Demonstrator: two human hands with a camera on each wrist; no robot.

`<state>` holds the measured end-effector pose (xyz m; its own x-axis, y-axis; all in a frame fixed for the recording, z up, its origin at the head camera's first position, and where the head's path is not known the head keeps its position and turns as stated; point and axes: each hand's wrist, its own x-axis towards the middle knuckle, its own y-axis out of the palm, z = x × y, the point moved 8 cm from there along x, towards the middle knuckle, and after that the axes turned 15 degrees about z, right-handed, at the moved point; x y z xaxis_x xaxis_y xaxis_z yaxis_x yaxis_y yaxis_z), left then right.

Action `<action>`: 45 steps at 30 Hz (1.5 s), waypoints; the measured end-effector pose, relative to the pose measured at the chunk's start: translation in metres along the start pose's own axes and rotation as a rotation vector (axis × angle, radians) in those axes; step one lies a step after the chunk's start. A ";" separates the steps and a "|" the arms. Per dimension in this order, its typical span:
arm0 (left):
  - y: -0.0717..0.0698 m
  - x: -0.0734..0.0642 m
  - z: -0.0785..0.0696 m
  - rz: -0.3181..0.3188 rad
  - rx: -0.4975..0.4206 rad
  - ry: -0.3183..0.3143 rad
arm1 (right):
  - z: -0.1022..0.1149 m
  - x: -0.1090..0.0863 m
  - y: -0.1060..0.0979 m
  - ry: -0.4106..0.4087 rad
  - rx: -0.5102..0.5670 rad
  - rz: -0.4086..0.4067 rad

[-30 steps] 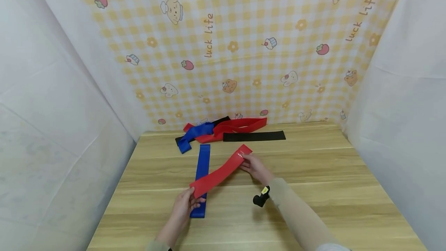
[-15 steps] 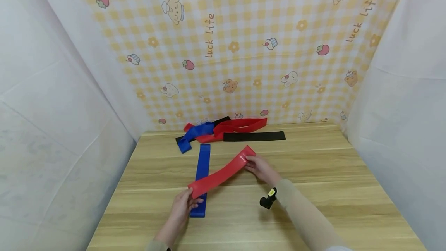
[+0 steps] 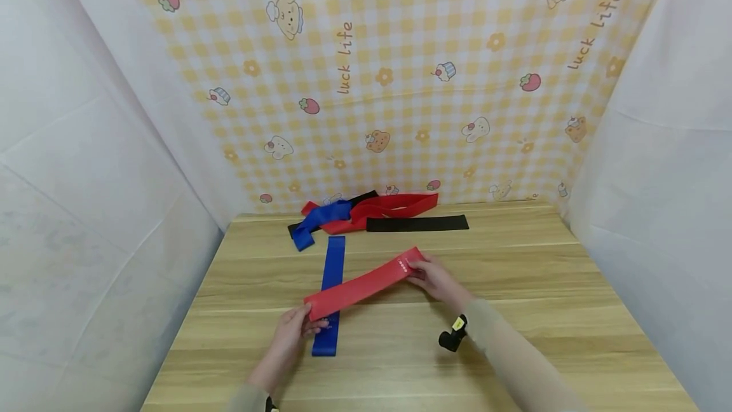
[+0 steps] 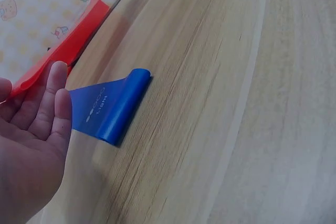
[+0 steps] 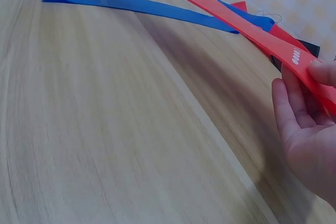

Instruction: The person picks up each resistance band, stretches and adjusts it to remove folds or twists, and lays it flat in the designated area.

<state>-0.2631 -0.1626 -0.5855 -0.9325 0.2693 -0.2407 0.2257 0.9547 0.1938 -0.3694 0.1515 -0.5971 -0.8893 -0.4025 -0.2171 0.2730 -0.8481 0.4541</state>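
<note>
A red resistance band (image 3: 363, 287) is stretched out flat between my two hands, raised above the table and slanting up to the right in the head view. My left hand (image 3: 290, 330) pinches its near left end. At the far right end, close to the printed white dots, my right hand (image 3: 436, 278) grips it between thumb and fingers. Beneath the red band, a blue resistance band (image 3: 334, 260) lies lengthwise on the wood, partly covered from above. In the left wrist view, "Light" is printed on this blue band (image 4: 100, 109), whose near end curls over.
Toward the back wall lies a loose heap of bands: a blue one (image 3: 328, 213), a red one (image 3: 400, 205) and a black one underneath. Just right of it, a black band (image 3: 417, 224) lies flat. White sheets (image 3: 657, 145) hang at both sides of the table.
My right hand has moved right and toward me with its end of the red band; my left hand has shifted slightly left. The red band now looks straighter and less steep.
</note>
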 end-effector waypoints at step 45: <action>-0.027 0.019 -0.004 -0.031 0.284 -0.100 | 0.005 -0.020 -0.011 0.066 -0.238 0.058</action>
<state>-0.2880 -0.1838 -0.5911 -0.9108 0.2371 -0.3380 0.2805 0.9561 -0.0850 -0.3563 0.1703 -0.5938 -0.8461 -0.4676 -0.2560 0.4082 -0.8771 0.2531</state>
